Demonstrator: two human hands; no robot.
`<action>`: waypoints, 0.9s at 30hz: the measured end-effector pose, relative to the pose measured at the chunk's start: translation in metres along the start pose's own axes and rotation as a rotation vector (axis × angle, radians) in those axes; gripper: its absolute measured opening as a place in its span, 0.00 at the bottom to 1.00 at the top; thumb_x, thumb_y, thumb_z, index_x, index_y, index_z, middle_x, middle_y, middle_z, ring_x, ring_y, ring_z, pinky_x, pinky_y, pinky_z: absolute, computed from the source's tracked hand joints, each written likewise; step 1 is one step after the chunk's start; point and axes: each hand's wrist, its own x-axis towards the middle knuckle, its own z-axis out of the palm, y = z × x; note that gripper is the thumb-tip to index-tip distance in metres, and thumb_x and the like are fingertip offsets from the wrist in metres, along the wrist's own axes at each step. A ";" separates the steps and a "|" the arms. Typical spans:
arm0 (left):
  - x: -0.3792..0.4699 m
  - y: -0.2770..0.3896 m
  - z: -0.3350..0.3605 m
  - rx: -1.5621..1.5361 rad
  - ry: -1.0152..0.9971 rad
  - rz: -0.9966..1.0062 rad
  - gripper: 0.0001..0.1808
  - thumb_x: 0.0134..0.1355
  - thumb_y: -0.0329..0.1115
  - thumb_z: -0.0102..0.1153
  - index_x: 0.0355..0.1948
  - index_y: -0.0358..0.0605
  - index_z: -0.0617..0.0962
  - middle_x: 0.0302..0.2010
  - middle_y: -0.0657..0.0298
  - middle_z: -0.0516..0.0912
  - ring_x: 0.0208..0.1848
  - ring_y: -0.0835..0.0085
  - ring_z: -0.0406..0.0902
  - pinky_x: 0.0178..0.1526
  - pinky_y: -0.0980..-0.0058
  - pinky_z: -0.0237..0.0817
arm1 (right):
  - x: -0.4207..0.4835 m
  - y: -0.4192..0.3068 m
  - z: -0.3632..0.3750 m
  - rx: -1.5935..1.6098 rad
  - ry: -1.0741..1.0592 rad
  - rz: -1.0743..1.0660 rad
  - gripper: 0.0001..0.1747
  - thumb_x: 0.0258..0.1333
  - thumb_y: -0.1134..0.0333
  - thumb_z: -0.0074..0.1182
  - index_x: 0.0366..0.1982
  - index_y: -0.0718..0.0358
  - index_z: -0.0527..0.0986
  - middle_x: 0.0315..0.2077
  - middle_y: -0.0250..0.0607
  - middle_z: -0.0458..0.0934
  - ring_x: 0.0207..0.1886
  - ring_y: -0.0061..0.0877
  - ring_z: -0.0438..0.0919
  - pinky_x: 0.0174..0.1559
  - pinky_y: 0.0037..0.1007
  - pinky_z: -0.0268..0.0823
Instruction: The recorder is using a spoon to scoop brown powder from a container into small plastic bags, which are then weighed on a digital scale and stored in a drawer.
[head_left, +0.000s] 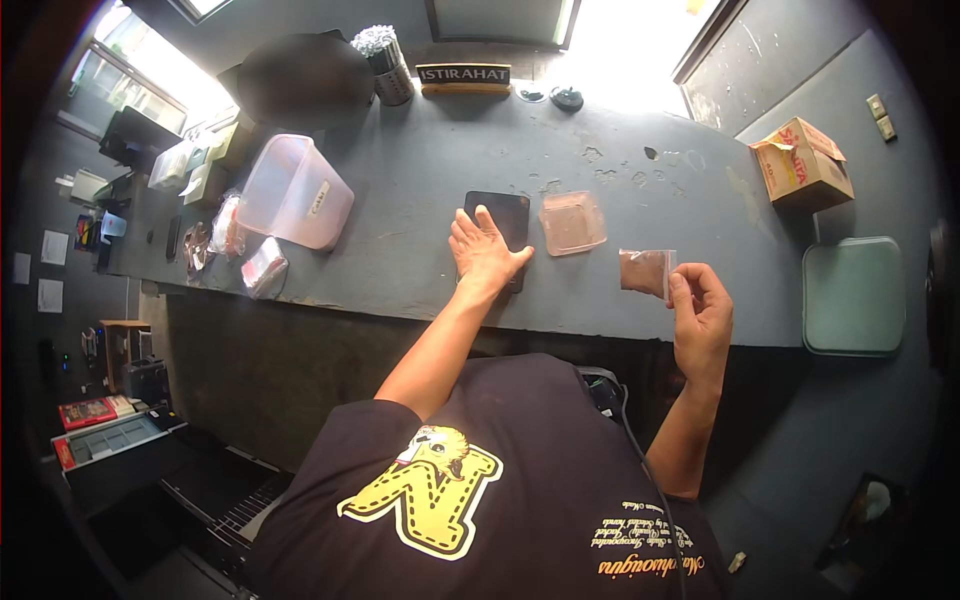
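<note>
My left hand (480, 247) is spread over a flat black device (510, 214), possibly a digital scale. Its fingers are apart and hold nothing; whether they touch the surface I cannot tell. Between the thumb and fingers of my right hand (699, 304), a small clear zip bag (646, 271) of brown powder is gripped by its right edge, above the front of the grey table (420, 161). Just right of the black device sits a shallow see-through plastic tub (573, 223) with a brownish tint.
A large translucent plastic bin (300, 195) lies tipped on the left, beside a pack of clear bags (264, 266). Farther back stand a metal holder of wrapped cutlery (390, 71), a sign (463, 77) and a call bell (566, 98). On the right are a cardboard box (802, 165) and a green lid (853, 296).
</note>
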 end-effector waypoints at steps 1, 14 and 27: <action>-0.004 0.012 0.009 -0.008 0.089 -0.004 0.72 0.53 0.71 0.88 0.79 0.42 0.54 0.81 0.32 0.59 0.81 0.36 0.63 0.81 0.38 0.63 | 0.005 0.005 -0.018 -0.019 -0.018 -0.008 0.10 0.85 0.68 0.64 0.43 0.67 0.83 0.32 0.25 0.79 0.35 0.12 0.71 0.38 0.24 0.64; -0.028 0.127 0.045 0.015 0.098 0.025 0.70 0.53 0.72 0.89 0.77 0.40 0.59 0.82 0.34 0.60 0.82 0.36 0.64 0.81 0.40 0.64 | 0.032 0.079 -0.151 -0.015 -0.068 -0.010 0.10 0.85 0.68 0.62 0.43 0.67 0.84 0.33 0.28 0.81 0.34 0.13 0.71 0.37 0.25 0.65; -0.037 0.130 0.057 -0.067 0.121 -0.003 0.68 0.58 0.68 0.88 0.77 0.32 0.58 0.82 0.27 0.60 0.80 0.33 0.68 0.83 0.40 0.63 | 0.026 0.105 -0.177 0.025 -0.069 0.001 0.09 0.85 0.69 0.62 0.44 0.67 0.84 0.33 0.27 0.81 0.35 0.12 0.72 0.37 0.25 0.66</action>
